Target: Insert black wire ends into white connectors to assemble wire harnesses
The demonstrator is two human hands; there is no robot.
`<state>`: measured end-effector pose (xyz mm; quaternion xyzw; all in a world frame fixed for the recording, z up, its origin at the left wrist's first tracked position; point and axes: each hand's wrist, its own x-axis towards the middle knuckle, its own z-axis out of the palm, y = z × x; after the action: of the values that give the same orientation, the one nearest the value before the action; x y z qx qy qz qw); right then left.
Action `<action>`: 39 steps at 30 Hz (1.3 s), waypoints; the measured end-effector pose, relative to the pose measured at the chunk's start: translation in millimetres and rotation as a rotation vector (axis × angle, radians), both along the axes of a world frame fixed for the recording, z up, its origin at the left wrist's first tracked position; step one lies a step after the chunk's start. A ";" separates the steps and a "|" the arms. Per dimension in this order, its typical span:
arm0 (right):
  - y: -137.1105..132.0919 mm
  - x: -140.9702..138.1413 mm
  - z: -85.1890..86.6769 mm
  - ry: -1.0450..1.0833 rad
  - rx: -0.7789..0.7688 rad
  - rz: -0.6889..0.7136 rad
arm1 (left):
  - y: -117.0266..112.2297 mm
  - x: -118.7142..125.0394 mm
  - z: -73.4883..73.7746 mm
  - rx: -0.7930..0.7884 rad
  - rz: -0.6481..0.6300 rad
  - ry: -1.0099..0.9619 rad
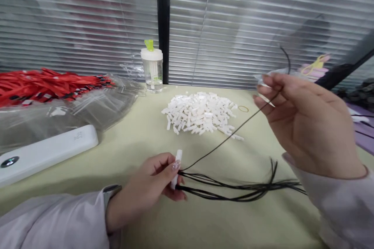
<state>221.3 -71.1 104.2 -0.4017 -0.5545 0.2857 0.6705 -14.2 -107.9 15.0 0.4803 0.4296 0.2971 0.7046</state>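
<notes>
Just this side of the pile of white pieces [201,111], black cords [263,189] stretch rightward from the left hand [154,181], whose grip is closed on them and a white strip [179,155]. Right of the pile, the right hand [312,124] pinches one long cord [233,133]. Left of the pile, the surface [131,136] bears a white device [55,151], clear bags [102,107] and red straps [49,83]
</notes>
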 end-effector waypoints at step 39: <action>-39.9 -25.3 -58.2 -0.818 -0.407 0.243 | -10.5 3.5 -3.8 -0.063 -0.056 -0.029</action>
<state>196.0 -111.1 46.0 -0.5369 -0.7488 0.2831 0.2663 -10.7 -118.4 11.1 0.4652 0.4149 0.2705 0.7337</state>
